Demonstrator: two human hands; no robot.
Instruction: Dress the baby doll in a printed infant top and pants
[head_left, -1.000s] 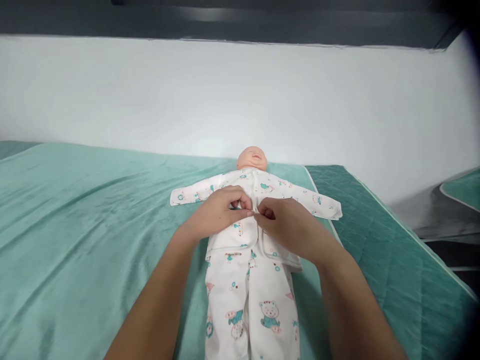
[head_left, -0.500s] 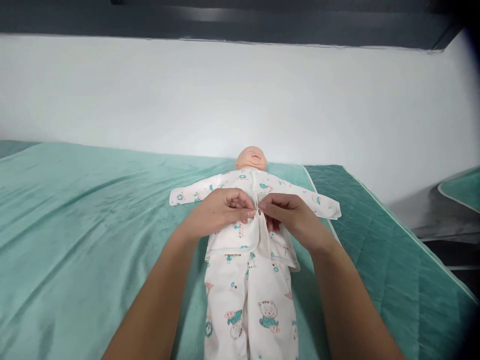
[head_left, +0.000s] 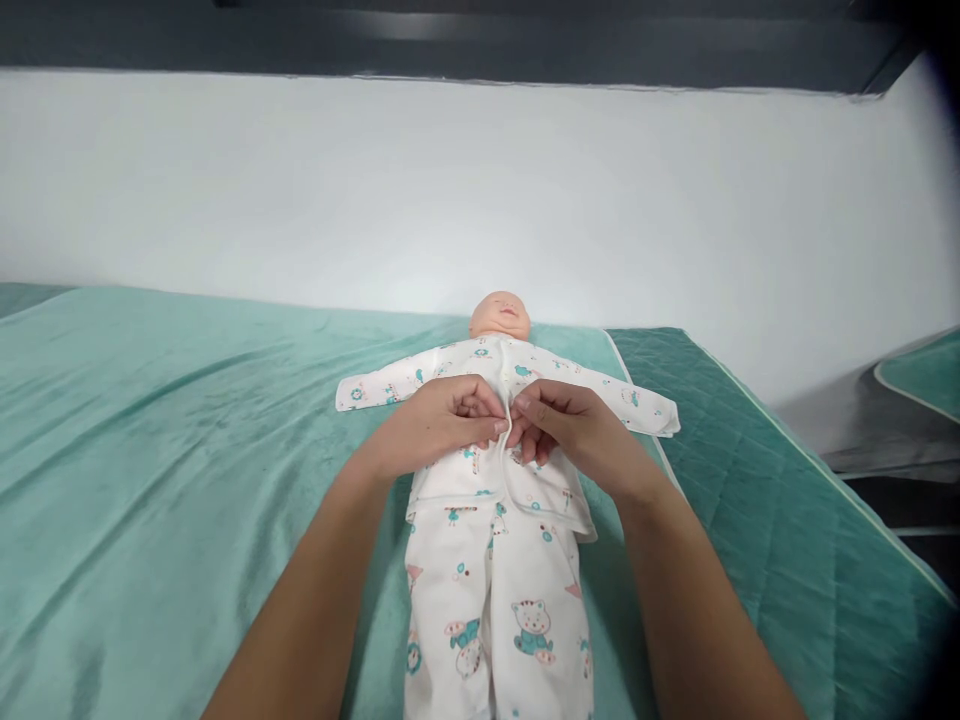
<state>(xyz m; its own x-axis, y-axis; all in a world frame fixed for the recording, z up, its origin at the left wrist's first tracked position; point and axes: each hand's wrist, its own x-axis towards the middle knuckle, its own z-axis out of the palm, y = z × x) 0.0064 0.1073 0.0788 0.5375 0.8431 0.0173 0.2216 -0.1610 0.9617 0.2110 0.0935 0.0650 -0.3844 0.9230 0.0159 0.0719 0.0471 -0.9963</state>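
A baby doll [head_left: 499, 316] lies on its back, head toward the wall and sleeves spread out. It wears a white printed jacket [head_left: 450, 480] and matching printed trousers [head_left: 532, 560]. At the middle of the jacket front, my left hand [head_left: 457, 420] pinches the left front edge between thumb and fingertips. Facing it, my right hand [head_left: 559, 425] is closed on the other side of the same front opening, its fingers partly tucked behind the edge. The fingertips almost meet, and any fastener between them is hidden.
A light green sheet [head_left: 172, 450] with wrinkles covers the bed under the doll. To the right lies a darker quilted green mat [head_left: 765, 500]. A white wall [head_left: 375, 190] rises behind the doll's head, with a dark beam [head_left: 480, 45] across the top.
My right fingers have shifted under the jacket's edge, and the front flaps now lie closer together below the hands. My left hand keeps its pinch.
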